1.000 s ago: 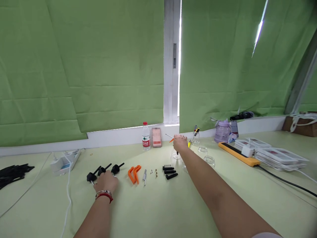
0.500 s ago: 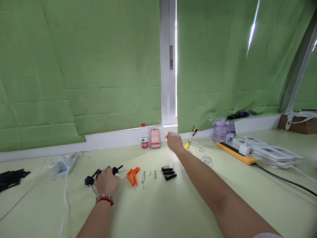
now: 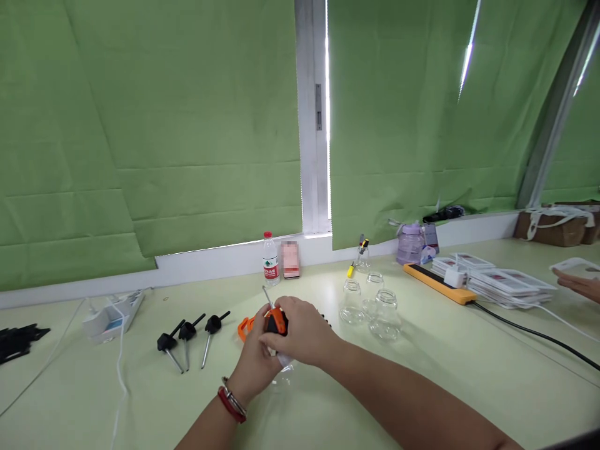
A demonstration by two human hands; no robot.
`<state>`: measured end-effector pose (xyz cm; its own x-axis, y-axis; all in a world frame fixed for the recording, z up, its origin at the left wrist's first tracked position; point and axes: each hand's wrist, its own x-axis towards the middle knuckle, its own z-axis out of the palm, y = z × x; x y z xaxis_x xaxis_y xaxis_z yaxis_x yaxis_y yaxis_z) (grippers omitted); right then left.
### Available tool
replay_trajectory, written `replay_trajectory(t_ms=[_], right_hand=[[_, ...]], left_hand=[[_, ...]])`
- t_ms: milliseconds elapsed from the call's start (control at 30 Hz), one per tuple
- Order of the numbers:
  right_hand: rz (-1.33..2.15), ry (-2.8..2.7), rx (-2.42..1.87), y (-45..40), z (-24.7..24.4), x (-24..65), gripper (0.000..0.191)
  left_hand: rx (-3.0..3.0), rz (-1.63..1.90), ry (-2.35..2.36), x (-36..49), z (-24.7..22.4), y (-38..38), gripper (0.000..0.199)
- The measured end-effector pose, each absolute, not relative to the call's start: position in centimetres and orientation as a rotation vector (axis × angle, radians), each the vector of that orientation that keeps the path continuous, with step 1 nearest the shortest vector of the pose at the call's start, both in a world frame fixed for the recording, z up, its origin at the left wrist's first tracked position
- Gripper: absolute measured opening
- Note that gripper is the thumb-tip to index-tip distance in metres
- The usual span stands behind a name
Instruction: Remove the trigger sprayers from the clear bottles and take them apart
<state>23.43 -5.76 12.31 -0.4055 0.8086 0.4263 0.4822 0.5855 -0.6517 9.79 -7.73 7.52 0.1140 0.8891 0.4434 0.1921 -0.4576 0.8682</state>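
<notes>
Both hands meet over the middle of the table around a screwdriver (image 3: 276, 320) with an orange and black handle, its metal shaft pointing up and left. My left hand (image 3: 257, 359) closes round the handle from below, while my right hand (image 3: 302, 331) wraps it from the right. Part of a clear glass jar (image 3: 282, 378) shows just beneath the hands; whether they touch it I cannot tell. Orange crank-shaped pieces (image 3: 244, 328) are partly covered by the hands. To the left lie three black-headed parts with metal rods (image 3: 186, 331).
Three clear glass jars (image 3: 385, 319) stand to the right. Behind are a water bottle (image 3: 270, 262), a pink box (image 3: 290, 259) and a yellow-handled tool (image 3: 350, 270). An orange power strip (image 3: 440, 284) and stacked white packs (image 3: 509, 287) lie further right. Another person's hand (image 3: 579, 284) shows at the right edge.
My right hand has come back from near the pink box with the screwdriver. My left hand has left the black-headed parts and moved right to join it.
</notes>
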Motion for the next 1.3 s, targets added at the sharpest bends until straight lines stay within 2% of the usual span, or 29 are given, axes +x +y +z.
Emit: replay_trajectory(t_ms=[133, 300, 400, 833, 1033, 1200, 1300], right_hand=[[1.172, -1.854, -0.861, -4.2, 10.5, 24.5, 0.035], [1.449, -1.422, -1.077, -0.6, 7.5, 26.2, 0.049], [1.647, -1.316, -1.042, -0.1, 6.2, 26.4, 0.047], [1.559, -1.322, -0.857, -0.4, 4.6, 25.7, 0.027], [1.617, -1.293, -1.040, -0.5, 4.5, 25.5, 0.036], [1.606, -1.300, -0.975, -0.2, 4.2, 25.6, 0.024], [1.630, -1.316, -1.003, 0.0, 4.0, 25.5, 0.032]], left_hand=[[1.471, 1.315, 0.869, 8.8, 8.1, -7.8, 0.050], [1.257, 1.094, 0.499, 7.5, 7.7, -7.7, 0.046], [1.208, 0.972, 0.470, 7.3, 7.0, -7.4, 0.043], [0.992, 1.148, 0.835, 5.6, 5.8, -5.3, 0.016], [0.969, 1.168, 0.857, 5.4, 5.4, -5.0, 0.013], [0.948, 1.155, 0.871, 5.6, 5.6, -5.1, 0.014], [0.947, 1.155, 0.867, 5.5, 5.5, -5.1, 0.014]])
